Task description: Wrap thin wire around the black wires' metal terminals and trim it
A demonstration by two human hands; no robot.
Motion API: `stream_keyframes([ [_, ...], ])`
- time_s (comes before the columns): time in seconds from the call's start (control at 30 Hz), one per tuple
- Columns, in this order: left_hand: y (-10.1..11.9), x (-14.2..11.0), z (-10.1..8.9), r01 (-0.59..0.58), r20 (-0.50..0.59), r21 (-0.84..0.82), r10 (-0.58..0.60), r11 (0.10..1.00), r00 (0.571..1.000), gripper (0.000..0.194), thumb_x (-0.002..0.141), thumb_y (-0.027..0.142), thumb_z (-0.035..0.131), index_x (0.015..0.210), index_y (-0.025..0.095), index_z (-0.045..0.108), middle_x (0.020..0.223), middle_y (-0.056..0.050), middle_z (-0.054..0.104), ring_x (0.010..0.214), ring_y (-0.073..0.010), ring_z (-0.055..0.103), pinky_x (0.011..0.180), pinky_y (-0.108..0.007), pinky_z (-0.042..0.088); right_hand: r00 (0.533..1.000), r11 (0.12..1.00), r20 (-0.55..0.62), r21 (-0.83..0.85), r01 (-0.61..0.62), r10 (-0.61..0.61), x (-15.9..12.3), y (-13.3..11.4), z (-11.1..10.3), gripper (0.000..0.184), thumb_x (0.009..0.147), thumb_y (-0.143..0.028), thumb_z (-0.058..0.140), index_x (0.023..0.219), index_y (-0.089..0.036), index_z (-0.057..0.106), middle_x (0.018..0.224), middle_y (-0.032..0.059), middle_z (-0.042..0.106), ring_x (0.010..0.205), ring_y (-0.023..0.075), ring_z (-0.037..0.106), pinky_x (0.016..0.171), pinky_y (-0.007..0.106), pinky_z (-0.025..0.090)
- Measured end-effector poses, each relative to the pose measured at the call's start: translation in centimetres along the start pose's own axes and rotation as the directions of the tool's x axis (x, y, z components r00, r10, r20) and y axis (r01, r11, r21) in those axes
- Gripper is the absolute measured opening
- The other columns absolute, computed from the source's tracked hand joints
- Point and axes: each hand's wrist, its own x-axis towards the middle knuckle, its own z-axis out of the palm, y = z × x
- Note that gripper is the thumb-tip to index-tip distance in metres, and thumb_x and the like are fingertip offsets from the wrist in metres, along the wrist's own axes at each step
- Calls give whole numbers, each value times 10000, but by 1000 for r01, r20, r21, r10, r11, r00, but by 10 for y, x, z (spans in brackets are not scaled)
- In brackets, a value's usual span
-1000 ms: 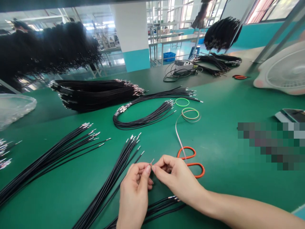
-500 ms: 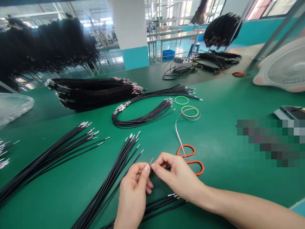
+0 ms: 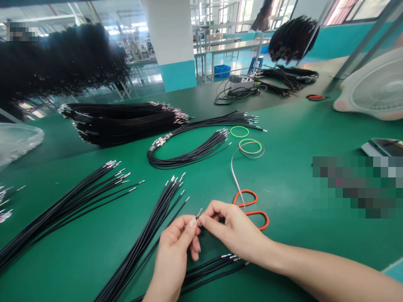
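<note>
My left hand (image 3: 176,243) is closed in a pinch on a thin black wire, whose pale terminal tip (image 3: 200,212) sticks up between thumb and forefinger. Right beside that tip, the thumb and forefinger of my right hand (image 3: 231,228) are pressed together; what they grip is too small to make out. A narrow pale pink strip (image 3: 236,181) runs from a green ring (image 3: 250,146) down behind my right hand. Orange-handled scissors (image 3: 267,221) lie partly hidden under that hand. One bundle of black wires (image 3: 151,226) lies left of my hands; another bundle (image 3: 209,272) passes beneath them.
On the green table (image 3: 299,176) lie a curved bundle of black wires (image 3: 163,161), a large black cable pile (image 3: 126,121), a second green ring (image 3: 239,131) and a left bundle (image 3: 69,201). A power strip (image 3: 241,85) and a white fan (image 3: 378,88) stand farther back.
My left hand has turned slightly, its forearm shifting left, and a bit more black shows at the wire's tip. My right hand stays almost where it was.
</note>
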Motion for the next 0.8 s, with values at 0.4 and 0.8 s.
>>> stream_keyframes([
  [0.4,10,-7,-2,102,87,-171,-88,980,992,304,802,442,701,719,155,650,488,60,483,402,-36,331,390,-153,260,996,998,58,0,66,-66,0,-4,-5,153,911,-296,566,823,-192,634,777,12,687,759,152,627,719,274,493],
  [0.8,8,-5,-7,-48,106,71,40,996,994,251,829,417,666,827,170,713,578,18,569,443,-76,450,430,-197,355,976,951,43,-218,218,-214,9,-2,-22,198,874,-257,618,1039,-262,727,1085,49,704,1063,220,603,945,389,450],
])
